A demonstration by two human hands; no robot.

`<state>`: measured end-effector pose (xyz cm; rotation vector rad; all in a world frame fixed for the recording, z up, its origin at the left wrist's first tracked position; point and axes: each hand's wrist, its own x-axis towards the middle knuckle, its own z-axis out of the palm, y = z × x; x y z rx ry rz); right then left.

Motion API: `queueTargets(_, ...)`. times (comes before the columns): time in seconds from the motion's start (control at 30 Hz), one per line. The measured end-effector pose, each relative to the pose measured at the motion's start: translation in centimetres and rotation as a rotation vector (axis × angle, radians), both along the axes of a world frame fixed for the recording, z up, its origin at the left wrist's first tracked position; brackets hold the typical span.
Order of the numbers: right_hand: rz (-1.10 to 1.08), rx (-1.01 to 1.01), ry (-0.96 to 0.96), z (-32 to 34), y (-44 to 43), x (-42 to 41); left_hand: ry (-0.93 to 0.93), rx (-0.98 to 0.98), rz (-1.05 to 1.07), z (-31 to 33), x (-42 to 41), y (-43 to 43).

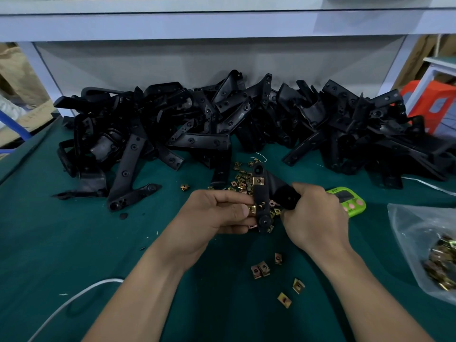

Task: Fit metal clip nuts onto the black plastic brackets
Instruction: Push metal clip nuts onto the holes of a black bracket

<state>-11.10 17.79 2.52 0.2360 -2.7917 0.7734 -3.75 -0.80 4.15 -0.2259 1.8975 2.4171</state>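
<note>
On the green bench surface [74, 243], a black bracket [259, 193] is gripped by the right hand [313, 218], while a clip nut [252, 209] is pinched against its edge by the left hand [217, 214]. Further clip nuts [441, 267] are held in a clear bag [407, 225] to the right.
</note>
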Motion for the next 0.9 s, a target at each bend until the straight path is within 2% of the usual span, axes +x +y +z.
queueTargets(0.27,0.009,0.019,-0.002,0.1,0.0,0.1,-0.009,0.064,0.071,-0.2,-0.1,1.1)
queueTargets(0.47,-0.060,0.171,0.105,0.5,-0.2,0.7,0.034,0.022,0.143,-0.3,0.3,3.3)
queueTargets(0.67,-0.067,0.248,0.112,0.3,-0.5,0.8,0.037,0.056,0.135,-0.2,0.6,3.9)
queueTargets(0.9,-0.050,0.185,0.099,0.1,-1.0,0.7,0.072,-0.070,0.148,-0.4,0.1,3.5)
